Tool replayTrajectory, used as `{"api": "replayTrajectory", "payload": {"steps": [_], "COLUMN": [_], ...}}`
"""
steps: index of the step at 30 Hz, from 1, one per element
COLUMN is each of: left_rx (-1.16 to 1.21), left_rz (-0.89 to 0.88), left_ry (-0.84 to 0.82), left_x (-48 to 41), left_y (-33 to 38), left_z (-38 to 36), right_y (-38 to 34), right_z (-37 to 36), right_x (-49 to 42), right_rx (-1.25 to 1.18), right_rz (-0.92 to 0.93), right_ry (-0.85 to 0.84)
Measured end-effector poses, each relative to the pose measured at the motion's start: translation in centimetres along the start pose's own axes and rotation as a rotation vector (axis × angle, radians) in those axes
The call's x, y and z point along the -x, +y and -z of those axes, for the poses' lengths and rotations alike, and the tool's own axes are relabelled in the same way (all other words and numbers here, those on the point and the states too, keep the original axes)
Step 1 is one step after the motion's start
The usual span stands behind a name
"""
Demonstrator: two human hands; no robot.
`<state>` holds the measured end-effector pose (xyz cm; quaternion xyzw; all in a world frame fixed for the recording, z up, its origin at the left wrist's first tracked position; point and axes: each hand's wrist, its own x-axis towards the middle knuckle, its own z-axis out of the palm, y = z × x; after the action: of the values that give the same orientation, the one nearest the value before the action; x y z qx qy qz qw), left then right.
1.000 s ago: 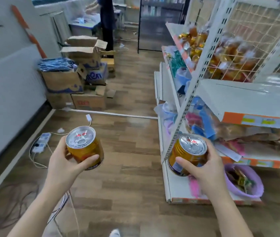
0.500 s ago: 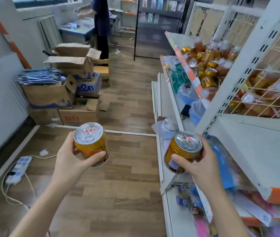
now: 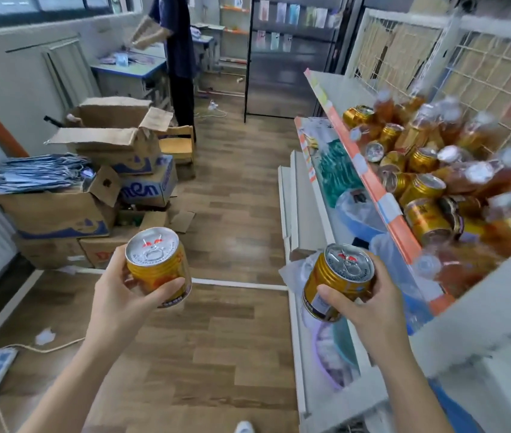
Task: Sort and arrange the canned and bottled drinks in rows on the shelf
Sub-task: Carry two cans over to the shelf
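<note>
Rising since the earlier frame, our view now brings the shelf (image 3: 383,200) in at two o'clock, so we judge placing is close. Our left hand (image 3: 120,295) clasps the left can (image 3: 157,270) at seven o'clock; our right hand (image 3: 369,304) clasps the right can (image 3: 338,282) at five o'clock, near the shelf edge. Both cans are gold, silver pull-tab lids up, the right one slightly tilted. The heap of drinks (image 3: 429,185) on the shelf lies jumbled, not in rows.

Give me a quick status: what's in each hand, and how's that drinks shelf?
Left hand grips a gold can; right hand grips a second can. Shelf: jumbled cans and bottles, no rows. Path looks open.
</note>
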<state>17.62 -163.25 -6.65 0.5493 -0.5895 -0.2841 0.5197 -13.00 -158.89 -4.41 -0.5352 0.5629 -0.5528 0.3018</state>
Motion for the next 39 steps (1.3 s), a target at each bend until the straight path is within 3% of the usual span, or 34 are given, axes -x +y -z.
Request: {"api": "replayTrajectory", "payload": {"steps": [11, 29, 39], "left_rx": [0.012, 0.099, 0.077], "left_rz": [0.052, -0.049, -0.058], "left_ry": [0.058, -0.099, -0.095], "left_x": [-18.6, -54.4, -70.9], "left_y": [-4.1, -11.2, -13.1], "left_z": [-6.3, -17.2, -26.2], "right_y": [5.4, 11.2, 16.1], "right_z": [-3.6, -13.6, -14.6], "right_x": [-21.1, -52.9, -71.9], "right_rx": [0.051, 0.119, 0.086], "right_rz": [-0.005, 0.015, 0.014], "right_ry": [-0.028, 0.08, 0.008]}}
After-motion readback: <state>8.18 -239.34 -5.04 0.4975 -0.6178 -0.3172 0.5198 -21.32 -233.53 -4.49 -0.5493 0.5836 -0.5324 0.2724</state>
